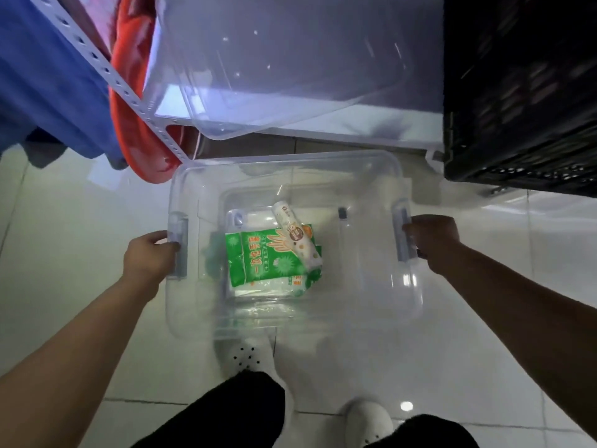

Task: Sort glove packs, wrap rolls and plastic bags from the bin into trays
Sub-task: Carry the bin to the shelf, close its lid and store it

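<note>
— Why grab it like that, one hand on each end?

— Because the clear bin [290,176] is wide and its walls look thin. The left hand [147,257] is curled shut round the left handle [178,245], the right hand [433,237] wrapped round the right handle [402,234]. With both ends held, it stays level and the load won't slide.

— Is it off the floor?

— I can't tell. The white tiled floor [80,253] shows straight through the bottom, and a white shoe [247,354] sits just beneath the near wall.

— What's inside?

— Not much. Green glove packs [258,263] lie flat in the middle of the bottom, stacked loosely, and a white wrap roll [298,237] rests slantwise on top of them. Something clear and filmy lies under the packs; it may be the plastic bags, but it's too pale to be sure.

— And the trays?

— A clear tray [290,76] stands tilted on the white shelf [355,124] just beyond the bin. A black crate [517,92] is on the right, and blue and orange cloth [129,76] hangs on the left.

— So sorting hasn't really begun?

— I'd judge not; everything I can see still lies in the bin.
</note>
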`<act>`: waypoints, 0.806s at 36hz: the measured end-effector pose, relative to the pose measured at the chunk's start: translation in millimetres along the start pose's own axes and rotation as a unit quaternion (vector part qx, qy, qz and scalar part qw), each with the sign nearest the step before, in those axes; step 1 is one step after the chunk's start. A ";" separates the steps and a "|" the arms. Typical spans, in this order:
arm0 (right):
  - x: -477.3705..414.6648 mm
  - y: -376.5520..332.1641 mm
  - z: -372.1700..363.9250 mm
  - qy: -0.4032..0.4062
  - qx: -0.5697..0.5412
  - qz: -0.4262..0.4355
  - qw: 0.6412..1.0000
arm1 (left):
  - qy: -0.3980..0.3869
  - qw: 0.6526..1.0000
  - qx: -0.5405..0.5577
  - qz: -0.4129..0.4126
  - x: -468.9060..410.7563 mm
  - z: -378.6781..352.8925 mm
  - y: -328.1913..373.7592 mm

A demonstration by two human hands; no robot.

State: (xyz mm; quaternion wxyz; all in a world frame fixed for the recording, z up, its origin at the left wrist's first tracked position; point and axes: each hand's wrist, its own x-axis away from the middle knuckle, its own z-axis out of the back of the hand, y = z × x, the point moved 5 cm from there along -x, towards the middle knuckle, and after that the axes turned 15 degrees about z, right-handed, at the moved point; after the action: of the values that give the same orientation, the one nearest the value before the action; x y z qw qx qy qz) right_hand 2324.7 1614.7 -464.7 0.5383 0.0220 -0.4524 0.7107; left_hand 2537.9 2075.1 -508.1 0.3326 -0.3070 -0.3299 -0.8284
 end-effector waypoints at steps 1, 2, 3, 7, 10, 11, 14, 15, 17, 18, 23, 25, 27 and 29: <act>-5.7 -2.0 -6.1 -0.002 0.001 0.012 1.000 | 0.010 1.000 0.000 -0.011 -4.8 -0.7 0.2; -11.5 -4.3 -12.0 -0.005 0.004 0.027 1.000 | 0.021 0.999 -0.001 -0.025 -7.3 0.1 1.8; -15.7 -6.3 -16.4 -0.011 0.009 0.041 0.999 | 0.030 0.999 -0.005 -0.039 -8.9 1.6 3.9; -30.4 -5.2 -27.6 -0.032 -0.001 0.095 0.995 | 0.041 0.995 -0.024 -0.084 -21.8 9.2 10.2; -38.7 8.5 -31.3 -0.061 0.009 0.126 0.990 | 0.052 0.986 -0.109 -0.113 -28.8 6.1 15.8; -40.8 14.2 -31.9 -0.064 0.006 0.140 0.988 | 0.077 0.975 -0.155 -0.138 -27.2 3.7 22.3; -47.4 25.6 -33.1 -0.060 -0.010 0.172 0.983 | 0.168 0.926 -0.197 -0.276 -8.7 -5.9 59.2; -49.4 27.8 -34.4 -0.060 -0.008 0.179 0.982 | 0.182 0.904 -0.196 -0.332 2.1 -11.6 75.7; -52.4 28.2 -37.5 -0.052 0.009 0.198 0.979 | 0.191 0.858 -0.218 -0.424 25.6 -26.7 109.9; -51.9 27.6 -38.6 -0.044 0.028 0.213 0.976 | 0.195 0.832 -0.241 -0.459 37.7 -35.1 127.1; -37.3 20.2 -36.9 -0.017 0.146 0.253 0.956 | 0.212 0.794 -0.313 -0.476 66.3 -60.9 193.5; -35.5 17.7 -34.8 -0.022 0.135 0.239 0.961 | 0.216 0.822 -0.336 -0.405 57.1 -67.7 199.9; -37.9 15.3 -35.9 -0.037 0.138 0.243 0.959 | 0.235 0.822 -0.370 -0.364 46.4 -77.3 194.9; -42.8 13.6 -37.6 -0.039 0.142 0.249 0.957 | 0.291 0.799 -0.373 -0.370 39.9 -83.1 188.1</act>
State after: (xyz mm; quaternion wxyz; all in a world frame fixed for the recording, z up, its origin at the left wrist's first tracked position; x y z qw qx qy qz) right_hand 2349.2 1607.7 -517.5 0.3172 0.0127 -0.3589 0.8777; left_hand 2632.1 1893.3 -464.0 -0.0593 -0.0066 0.0288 -0.9978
